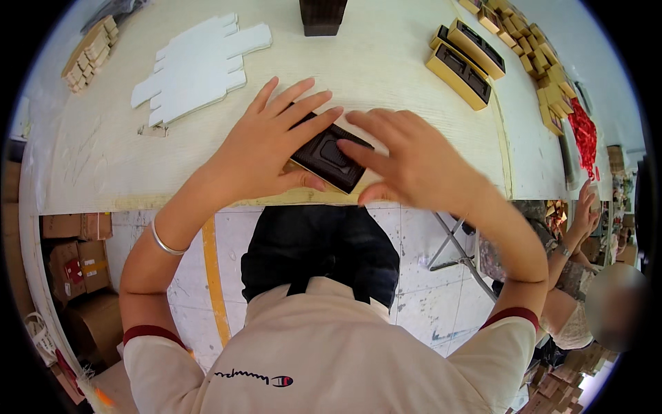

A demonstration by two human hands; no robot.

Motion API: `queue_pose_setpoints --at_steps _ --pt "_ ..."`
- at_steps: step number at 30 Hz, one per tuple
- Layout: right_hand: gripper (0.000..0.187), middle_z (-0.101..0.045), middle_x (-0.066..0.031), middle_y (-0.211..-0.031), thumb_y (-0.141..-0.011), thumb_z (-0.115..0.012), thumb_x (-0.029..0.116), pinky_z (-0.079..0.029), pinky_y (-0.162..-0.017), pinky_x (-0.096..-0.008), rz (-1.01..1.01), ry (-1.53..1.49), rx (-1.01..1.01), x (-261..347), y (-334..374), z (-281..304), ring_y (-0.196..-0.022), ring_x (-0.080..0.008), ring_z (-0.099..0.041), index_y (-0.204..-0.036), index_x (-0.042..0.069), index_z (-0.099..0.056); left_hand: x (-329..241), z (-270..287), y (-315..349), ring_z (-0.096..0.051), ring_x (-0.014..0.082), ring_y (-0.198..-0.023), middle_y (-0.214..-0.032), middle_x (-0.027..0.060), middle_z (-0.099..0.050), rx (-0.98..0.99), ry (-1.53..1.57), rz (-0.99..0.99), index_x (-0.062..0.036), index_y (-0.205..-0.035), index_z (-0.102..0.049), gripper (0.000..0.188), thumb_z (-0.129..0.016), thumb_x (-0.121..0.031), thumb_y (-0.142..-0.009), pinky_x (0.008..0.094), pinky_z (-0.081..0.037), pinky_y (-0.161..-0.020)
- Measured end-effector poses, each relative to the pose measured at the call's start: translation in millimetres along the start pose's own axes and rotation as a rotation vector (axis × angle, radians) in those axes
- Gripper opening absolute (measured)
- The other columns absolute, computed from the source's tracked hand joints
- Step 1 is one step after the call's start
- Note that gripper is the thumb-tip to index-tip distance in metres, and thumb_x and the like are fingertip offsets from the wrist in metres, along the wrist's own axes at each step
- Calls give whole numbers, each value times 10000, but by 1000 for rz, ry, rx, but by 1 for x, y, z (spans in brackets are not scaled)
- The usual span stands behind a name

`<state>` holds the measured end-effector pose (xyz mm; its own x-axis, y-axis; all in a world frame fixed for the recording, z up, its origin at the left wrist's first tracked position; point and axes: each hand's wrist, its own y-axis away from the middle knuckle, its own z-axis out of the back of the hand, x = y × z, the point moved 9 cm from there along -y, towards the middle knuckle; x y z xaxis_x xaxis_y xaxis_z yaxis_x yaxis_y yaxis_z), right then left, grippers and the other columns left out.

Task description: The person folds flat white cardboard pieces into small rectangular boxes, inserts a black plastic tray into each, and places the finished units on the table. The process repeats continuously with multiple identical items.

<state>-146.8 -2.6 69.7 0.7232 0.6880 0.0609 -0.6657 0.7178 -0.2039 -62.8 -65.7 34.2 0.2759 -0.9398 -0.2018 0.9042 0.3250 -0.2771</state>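
A gold-edged box with a dark brown plastic tray insert [332, 160] lies slanted near the table's front edge. Across its left part rests my left hand [276, 141], fingers spread, thumb by the near side of the box. My right hand [407, 155] is over the right end, slightly blurred, its fingers apart. One of its fingertips appears to touch the tray beside the moulded recess. Part of the insert's far left end is hidden under my left fingers.
White die-cut card sheets [200, 69] are stacked at left. A dark box [322, 17] stands at the far middle. Gold boxes with dark inserts [469, 62] sit at right, with many gold boxes [531, 48] beyond. Another person's hand [583, 214] shows at far right, near red material [583, 134].
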Motion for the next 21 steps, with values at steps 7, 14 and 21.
queue_pose_setpoints --at_steps 7,14,21 --pt "699 -378 -241 -1414 -811 -571 496 -373 -1037 -432 -220 43 -127 18 14 -34 -1277 -374 -412 -1220 -69 -530 -4 -8 3 -324 363 -1351 -1460 125 -366 49 -99 69 -73 -1403 -398 945 -743 -513 -641 526 -263 -1108" --pt "479 -477 -261 -1253 -783 -697 160 -447 -943 -437 -326 -238 -335 -18 52 0 -1100 -415 -515 -1184 -58 -549 1 22 13 -255 371 -1396 -1485 186 -317 -71 200 108 -27 -1419 -368 891 -564 -643 -807 490 -173 -1141" --pt "486 -479 -209 -1346 -811 -679 204 -375 -1044 -445 -619 249 -264 -153 143 58 -1253 -373 -440 -1241 13 -556 97 50 40 -294 324 -1386 -1445 159 -401 18 -203 429 -66 -1372 -447 686 -721 -275 -779 465 -220 -1135"
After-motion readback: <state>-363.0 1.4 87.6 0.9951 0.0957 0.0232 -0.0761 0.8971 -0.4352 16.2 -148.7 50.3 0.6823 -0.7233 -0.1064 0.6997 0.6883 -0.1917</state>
